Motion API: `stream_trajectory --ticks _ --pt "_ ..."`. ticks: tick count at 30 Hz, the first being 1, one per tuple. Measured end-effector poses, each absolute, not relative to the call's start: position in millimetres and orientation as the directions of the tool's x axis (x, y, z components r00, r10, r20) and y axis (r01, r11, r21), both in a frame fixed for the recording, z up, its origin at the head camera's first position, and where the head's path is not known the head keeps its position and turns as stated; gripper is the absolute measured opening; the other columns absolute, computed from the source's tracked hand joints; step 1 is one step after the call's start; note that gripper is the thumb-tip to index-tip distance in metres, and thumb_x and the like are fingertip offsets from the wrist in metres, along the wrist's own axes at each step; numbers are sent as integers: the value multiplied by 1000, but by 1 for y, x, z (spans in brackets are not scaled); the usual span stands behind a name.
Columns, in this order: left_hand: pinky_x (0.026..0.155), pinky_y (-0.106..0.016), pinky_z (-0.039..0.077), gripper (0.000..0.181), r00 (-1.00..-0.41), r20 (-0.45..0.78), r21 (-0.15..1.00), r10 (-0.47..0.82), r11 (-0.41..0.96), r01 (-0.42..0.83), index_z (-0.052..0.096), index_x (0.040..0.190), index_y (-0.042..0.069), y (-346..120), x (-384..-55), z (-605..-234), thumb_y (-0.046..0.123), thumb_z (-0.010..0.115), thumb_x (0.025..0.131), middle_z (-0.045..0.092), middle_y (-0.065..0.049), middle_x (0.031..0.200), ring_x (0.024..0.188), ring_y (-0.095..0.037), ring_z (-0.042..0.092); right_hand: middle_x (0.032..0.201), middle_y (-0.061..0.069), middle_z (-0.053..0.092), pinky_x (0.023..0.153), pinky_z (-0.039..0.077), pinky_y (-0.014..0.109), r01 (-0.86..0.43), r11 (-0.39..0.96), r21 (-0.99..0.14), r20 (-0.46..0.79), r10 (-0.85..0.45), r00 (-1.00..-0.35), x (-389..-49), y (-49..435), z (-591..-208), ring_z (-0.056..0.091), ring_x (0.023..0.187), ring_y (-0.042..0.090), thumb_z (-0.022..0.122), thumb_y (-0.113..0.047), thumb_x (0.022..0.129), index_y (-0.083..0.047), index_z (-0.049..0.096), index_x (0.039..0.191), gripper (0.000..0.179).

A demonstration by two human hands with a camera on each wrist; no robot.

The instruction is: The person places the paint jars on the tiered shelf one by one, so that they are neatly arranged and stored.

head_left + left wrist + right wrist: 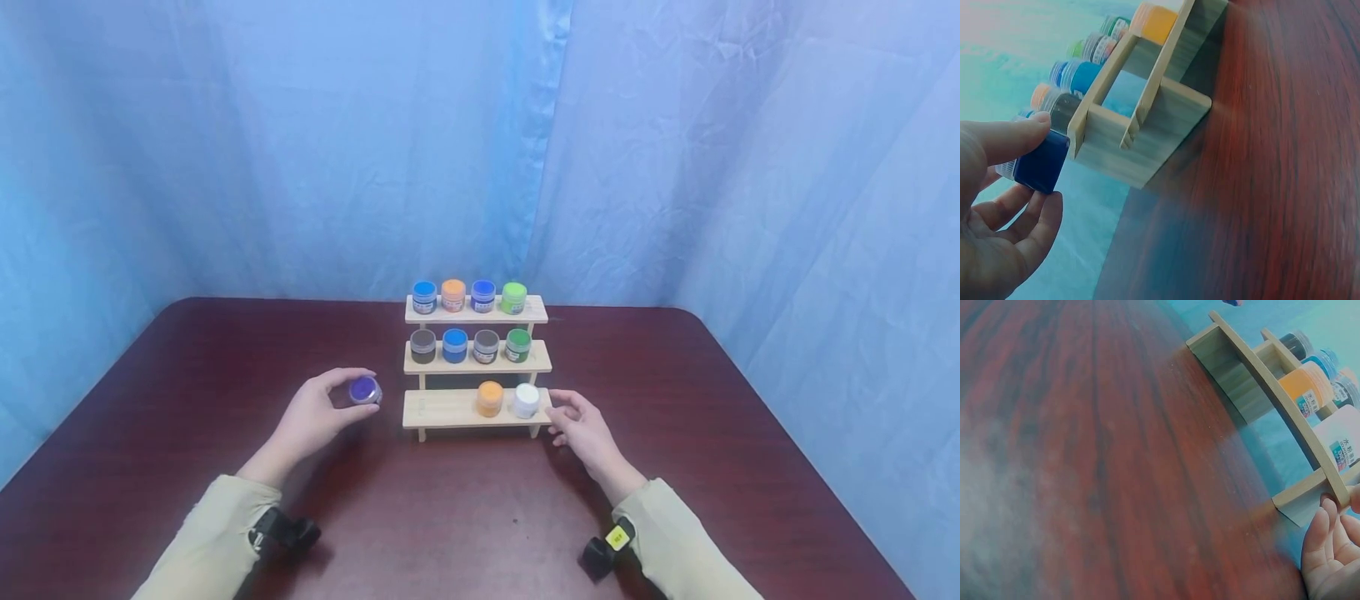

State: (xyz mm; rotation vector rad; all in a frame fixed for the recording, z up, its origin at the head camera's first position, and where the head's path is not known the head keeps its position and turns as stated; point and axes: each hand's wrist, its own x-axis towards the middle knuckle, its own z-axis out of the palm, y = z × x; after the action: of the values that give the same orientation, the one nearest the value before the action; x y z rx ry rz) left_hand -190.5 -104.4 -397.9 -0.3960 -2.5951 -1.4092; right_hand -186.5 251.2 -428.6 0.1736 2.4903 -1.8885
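A small paint jar (365, 390) with a purple top is pinched between the thumb and fingers of my left hand (318, 412), left of a three-step wooden rack (450, 412). In the left wrist view, the jar (1042, 161) looks dark blue and is tilted. My right hand (588, 429) grips the right end of the rack's lowest board, with fingertips (1317, 528) below the board in the right wrist view. Beside that hand, a white paint jar (527, 401) stands on the lowest step, with an orange jar (490, 399) to its left.
The middle step holds several jars, among them a blue one (454, 345) and a green one (517, 345). On the top step are more, including a light green jar (513, 297). The rack stands on a dark red wooden table (480, 517), with blue curtains (360, 150) behind.
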Motion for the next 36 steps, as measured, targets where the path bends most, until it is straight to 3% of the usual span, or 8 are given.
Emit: stream_trajectory --ticks 14,27,36 --pt "85 -41 54 44 -952 252 835 174 458 305 62 116 3 -69 -192 -395 10 76 74 65 -16 109 96 -28 64 77 -3 60 54 48 21 86 245 -966 -67 83 -994 -187 252 -430 53 66 11 53 -6 91 0 48 128 38" --pt "85 -36 53 39 -947 246 822 206 473 317 66 110 8 -36 -194 -397 10 78 73 67 -8 107 94 -21 62 80 -1 61 54 48 21 86 271 -959 -67 77 -995 -186 253 -431 53 67 11 53 -7 92 -1 46 130 39" --pt "90 -40 52 39 -958 188 824 219 495 275 66 109 12 -19 -194 -400 12 78 73 64 -6 114 100 -24 63 81 1 61 55 49 21 93 274 -957 -74 78 -994 -187 252 -431 53 67 11 52 -7 92 -1 48 128 37"
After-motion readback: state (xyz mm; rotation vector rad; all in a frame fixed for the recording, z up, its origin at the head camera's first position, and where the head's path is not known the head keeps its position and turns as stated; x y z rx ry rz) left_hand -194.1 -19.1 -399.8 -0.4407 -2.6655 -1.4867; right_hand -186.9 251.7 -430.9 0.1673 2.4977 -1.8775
